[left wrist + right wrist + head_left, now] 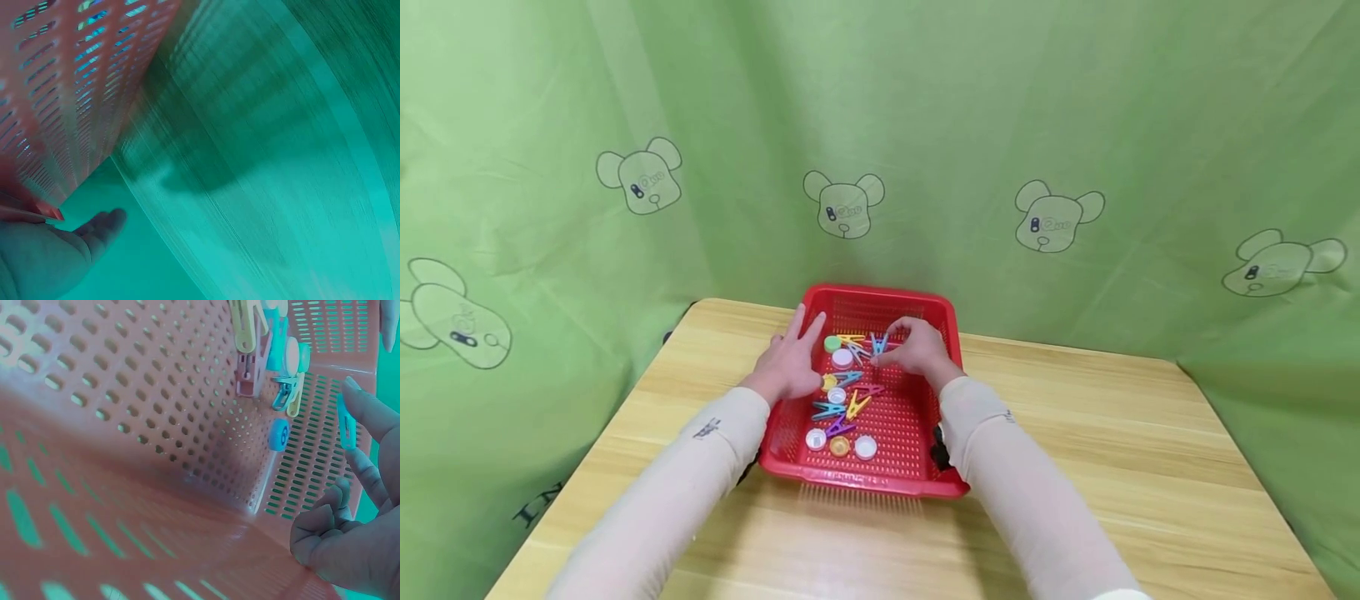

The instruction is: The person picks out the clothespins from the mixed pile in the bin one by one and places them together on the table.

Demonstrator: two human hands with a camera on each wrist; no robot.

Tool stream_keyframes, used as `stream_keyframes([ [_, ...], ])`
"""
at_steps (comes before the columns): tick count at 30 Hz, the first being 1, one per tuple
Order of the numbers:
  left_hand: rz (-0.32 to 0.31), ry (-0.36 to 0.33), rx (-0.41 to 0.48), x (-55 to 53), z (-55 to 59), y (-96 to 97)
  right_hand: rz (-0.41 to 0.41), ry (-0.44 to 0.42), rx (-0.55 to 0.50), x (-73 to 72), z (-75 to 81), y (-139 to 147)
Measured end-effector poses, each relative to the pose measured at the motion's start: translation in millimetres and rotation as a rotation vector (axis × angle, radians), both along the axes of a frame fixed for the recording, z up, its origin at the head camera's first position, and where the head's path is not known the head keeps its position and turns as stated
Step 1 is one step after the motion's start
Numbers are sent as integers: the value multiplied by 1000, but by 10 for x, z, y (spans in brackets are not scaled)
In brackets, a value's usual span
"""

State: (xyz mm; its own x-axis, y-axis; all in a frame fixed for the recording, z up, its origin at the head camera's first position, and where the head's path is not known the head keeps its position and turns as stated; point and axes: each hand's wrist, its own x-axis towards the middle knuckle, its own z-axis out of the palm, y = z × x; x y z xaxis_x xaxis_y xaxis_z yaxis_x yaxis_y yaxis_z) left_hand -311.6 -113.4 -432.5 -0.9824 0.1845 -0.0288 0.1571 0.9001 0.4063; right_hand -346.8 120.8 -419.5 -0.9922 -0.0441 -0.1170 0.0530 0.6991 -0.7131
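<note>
My right hand (917, 348) reaches into the red plastic basket (880, 483) and pinches a light blue clothespin (346, 424) between thumb and finger. The other fingers of that hand are curled in toward the palm. At the basket's left side, my left hand (787, 365) lies over the rim with its fingers spread and straight. Near it inside are a white bottle cap (842, 358), a green cap (832, 343) and a yellow cap (828, 382). A blue cap (279, 434) lies close to the right hand in the right wrist view.
Several clothespins, among them a yellow one (857, 405) and a purple one (839, 427), lie scattered on the basket floor. An orange cap (839, 447) sits toward the front. The basket stands on a wooden table (1090, 417), before a green curtain (940, 100).
</note>
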Motion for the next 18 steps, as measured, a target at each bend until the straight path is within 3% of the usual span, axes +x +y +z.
stream_keyframes([
  [13, -14, -13, 142, 52, 45, 45, 8, 18, -39, 53, 66, 79],
  [18, 15, -37, 186, 55, 57, 57, 24, 31, -43, 66, 93, 100],
])
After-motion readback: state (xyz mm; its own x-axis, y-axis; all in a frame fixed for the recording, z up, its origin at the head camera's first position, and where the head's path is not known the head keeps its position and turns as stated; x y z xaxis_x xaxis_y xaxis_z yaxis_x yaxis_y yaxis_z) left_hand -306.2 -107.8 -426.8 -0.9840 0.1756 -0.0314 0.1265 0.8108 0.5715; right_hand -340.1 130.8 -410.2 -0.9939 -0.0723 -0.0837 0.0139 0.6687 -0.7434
